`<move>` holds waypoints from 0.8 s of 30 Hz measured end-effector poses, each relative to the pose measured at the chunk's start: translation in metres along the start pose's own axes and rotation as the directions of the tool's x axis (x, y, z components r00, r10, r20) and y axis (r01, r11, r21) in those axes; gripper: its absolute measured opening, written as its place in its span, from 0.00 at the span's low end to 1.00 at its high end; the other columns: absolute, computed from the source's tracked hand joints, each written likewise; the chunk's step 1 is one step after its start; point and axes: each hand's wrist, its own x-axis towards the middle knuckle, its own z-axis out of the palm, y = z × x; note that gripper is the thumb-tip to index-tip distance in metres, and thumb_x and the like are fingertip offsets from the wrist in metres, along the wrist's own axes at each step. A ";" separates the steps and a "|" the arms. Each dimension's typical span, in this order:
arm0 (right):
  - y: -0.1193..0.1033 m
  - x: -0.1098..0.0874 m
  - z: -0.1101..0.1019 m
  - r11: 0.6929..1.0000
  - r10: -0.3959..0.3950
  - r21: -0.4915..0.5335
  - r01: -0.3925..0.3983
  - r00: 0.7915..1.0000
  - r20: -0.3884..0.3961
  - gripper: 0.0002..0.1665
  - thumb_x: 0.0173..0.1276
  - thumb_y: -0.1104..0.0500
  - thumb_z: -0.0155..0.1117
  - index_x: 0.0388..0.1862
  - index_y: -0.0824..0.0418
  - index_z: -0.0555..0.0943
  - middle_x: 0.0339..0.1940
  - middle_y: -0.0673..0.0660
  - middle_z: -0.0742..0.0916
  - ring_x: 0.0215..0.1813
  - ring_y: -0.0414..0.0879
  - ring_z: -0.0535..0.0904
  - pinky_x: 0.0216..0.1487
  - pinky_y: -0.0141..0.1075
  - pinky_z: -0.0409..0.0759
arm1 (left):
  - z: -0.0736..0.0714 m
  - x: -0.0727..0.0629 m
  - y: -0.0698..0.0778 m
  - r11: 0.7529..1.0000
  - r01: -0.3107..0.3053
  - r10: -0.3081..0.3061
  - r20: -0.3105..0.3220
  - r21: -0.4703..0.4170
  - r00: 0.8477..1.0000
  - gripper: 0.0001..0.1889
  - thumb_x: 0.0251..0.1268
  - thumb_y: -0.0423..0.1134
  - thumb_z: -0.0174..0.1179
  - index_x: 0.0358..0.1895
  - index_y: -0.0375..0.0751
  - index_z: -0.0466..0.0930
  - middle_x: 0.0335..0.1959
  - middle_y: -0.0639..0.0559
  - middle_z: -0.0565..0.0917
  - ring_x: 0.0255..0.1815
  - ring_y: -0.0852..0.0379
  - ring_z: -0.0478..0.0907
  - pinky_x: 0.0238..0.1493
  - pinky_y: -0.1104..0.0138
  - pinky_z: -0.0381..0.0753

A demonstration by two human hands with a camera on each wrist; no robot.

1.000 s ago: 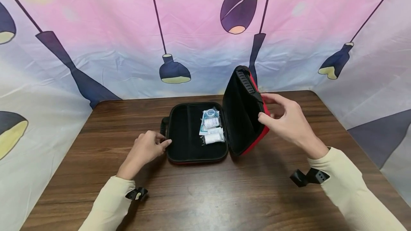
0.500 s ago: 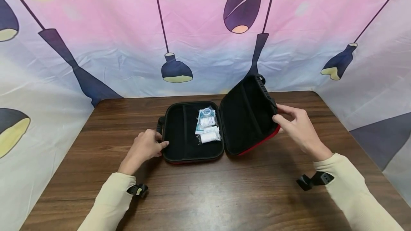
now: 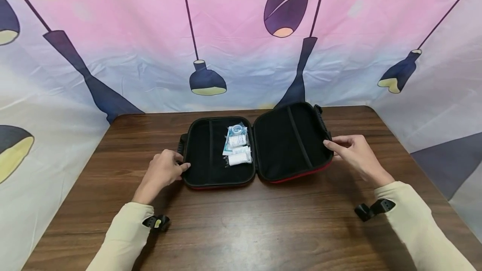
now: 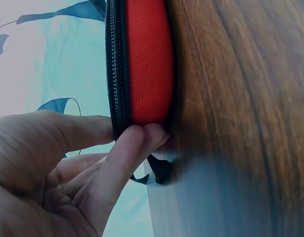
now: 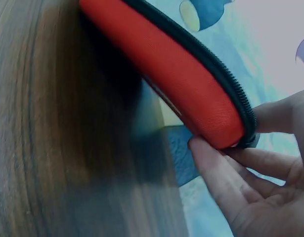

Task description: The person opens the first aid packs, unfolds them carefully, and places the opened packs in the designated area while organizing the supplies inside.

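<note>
A red zip case with black lining lies spread wide on the table. Its left half (image 3: 199, 154) is flat on the wood; its right half (image 3: 278, 145) is hinged beside it, with the outer edge tilted up. My left hand (image 3: 162, 172) pinches the left half's outer edge near the handle, thumb on the zipped rim (image 4: 118, 64) and fingertips against the red side (image 4: 149, 59). My right hand (image 3: 355, 154) pinches the outer edge of the right half; its red shell (image 5: 191, 84) slants above the table. Packaged white rolls (image 3: 239, 159) and a blue-white packet (image 3: 227, 147) lie inside the left half.
The brown wooden table (image 3: 241, 225) extends in front of the case and to both sides. Behind it hangs a cloth backdrop (image 3: 150, 53) printed with lamps, close to the table's far edge. A black carry handle (image 3: 181, 143) sticks out at the case's left.
The right half has swung down to the right from nearly upright to a low tilt, held by my right hand. The case has shifted slightly left in view, along with my left hand.
</note>
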 end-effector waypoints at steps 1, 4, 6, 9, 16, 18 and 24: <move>0.003 0.001 -0.001 1.000 0.012 -0.027 -0.012 1.000 -0.003 0.37 0.75 0.43 0.61 0.64 0.75 0.77 0.56 0.73 0.84 0.37 0.44 0.89 0.44 0.35 0.84 | 0.000 0.000 0.000 1.000 0.000 0.000 0.002 0.000 1.000 0.24 0.70 0.40 0.65 0.60 0.23 0.78 0.28 0.46 0.86 0.25 0.55 0.87 0.25 0.63 0.80; 0.013 0.003 -0.001 0.997 0.038 -0.069 -0.038 0.999 -0.007 0.35 0.74 0.42 0.63 0.59 0.74 0.81 0.48 0.69 0.87 0.36 0.49 0.89 0.44 0.42 0.86 | -0.002 -0.001 -0.001 1.000 0.000 0.000 0.016 0.000 1.000 0.26 0.70 0.41 0.66 0.61 0.22 0.77 0.26 0.47 0.85 0.25 0.55 0.86 0.25 0.62 0.79; 0.020 0.006 -0.001 0.995 0.054 -0.088 -0.054 0.999 0.000 0.34 0.74 0.43 0.64 0.56 0.74 0.82 0.45 0.66 0.88 0.36 0.50 0.89 0.43 0.45 0.86 | -0.003 -0.001 -0.002 1.000 0.005 -0.005 0.029 -0.001 1.000 0.27 0.69 0.41 0.66 0.62 0.22 0.76 0.26 0.48 0.85 0.26 0.55 0.86 0.26 0.61 0.78; 0.032 0.011 0.000 0.993 0.075 -0.094 -0.073 0.997 0.022 0.31 0.74 0.45 0.65 0.54 0.75 0.83 0.43 0.65 0.89 0.34 0.49 0.89 0.42 0.45 0.86 | -0.003 0.000 -0.002 1.000 0.022 -0.022 0.049 -0.009 0.999 0.28 0.69 0.42 0.67 0.63 0.24 0.76 0.27 0.48 0.85 0.27 0.55 0.87 0.27 0.62 0.78; 0.048 0.018 0.009 0.990 0.142 -0.028 -0.140 0.988 0.065 0.25 0.73 0.53 0.67 0.49 0.78 0.83 0.40 0.62 0.88 0.32 0.46 0.87 0.37 0.39 0.87 | -0.003 0.002 -0.005 0.999 0.032 -0.029 0.071 -0.040 0.997 0.27 0.69 0.41 0.67 0.63 0.25 0.76 0.28 0.47 0.85 0.28 0.55 0.87 0.28 0.62 0.81; 0.050 0.018 0.011 0.988 0.153 -0.015 -0.152 0.985 0.079 0.23 0.73 0.55 0.67 0.47 0.78 0.83 0.39 0.61 0.88 0.32 0.46 0.87 0.37 0.39 0.87 | -0.003 0.003 -0.006 0.998 0.031 -0.027 0.075 -0.049 0.997 0.27 0.69 0.41 0.66 0.63 0.25 0.75 0.28 0.47 0.85 0.28 0.55 0.88 0.29 0.62 0.82; 0.046 0.016 0.005 0.976 0.177 -0.150 -0.156 0.974 0.138 0.23 0.74 0.50 0.66 0.40 0.74 0.85 0.32 0.59 0.87 0.32 0.48 0.88 0.36 0.41 0.87 | -0.003 0.004 -0.007 0.999 0.015 -0.012 0.074 -0.040 0.997 0.27 0.70 0.42 0.66 0.64 0.25 0.75 0.27 0.50 0.85 0.28 0.56 0.87 0.32 0.60 0.83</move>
